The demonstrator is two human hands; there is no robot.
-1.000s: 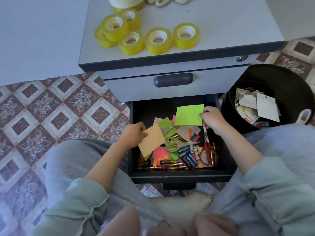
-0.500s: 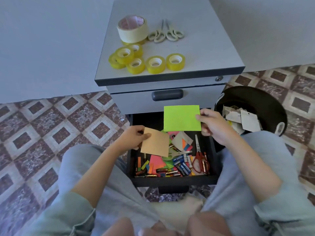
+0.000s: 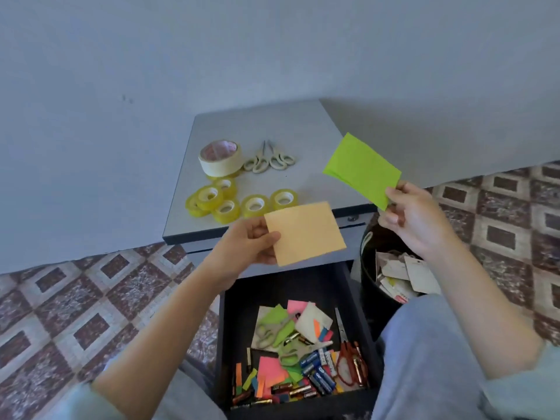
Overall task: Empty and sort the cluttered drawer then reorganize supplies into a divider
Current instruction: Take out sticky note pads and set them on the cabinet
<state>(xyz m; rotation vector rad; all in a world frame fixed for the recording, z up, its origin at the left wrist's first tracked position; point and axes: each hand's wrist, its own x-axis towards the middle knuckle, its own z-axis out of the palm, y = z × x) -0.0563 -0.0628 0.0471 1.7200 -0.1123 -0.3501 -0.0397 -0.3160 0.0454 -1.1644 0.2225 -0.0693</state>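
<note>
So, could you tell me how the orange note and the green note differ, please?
The orange note is pale orange; the green note is bright lime. The left hand pinches the orange note by its left edge; the right hand pinches the green note by its lower right edge. The orange note faces the camera nearly flat; the green note is slanted. Both look blank.

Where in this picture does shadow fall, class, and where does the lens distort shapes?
Head view: soft light, no glare; shadow darkens the drawer and the wall right of the cabinet; wide-angle stretch warps the floor tiles towards the edges; the green note looks fairly crisp.
</note>
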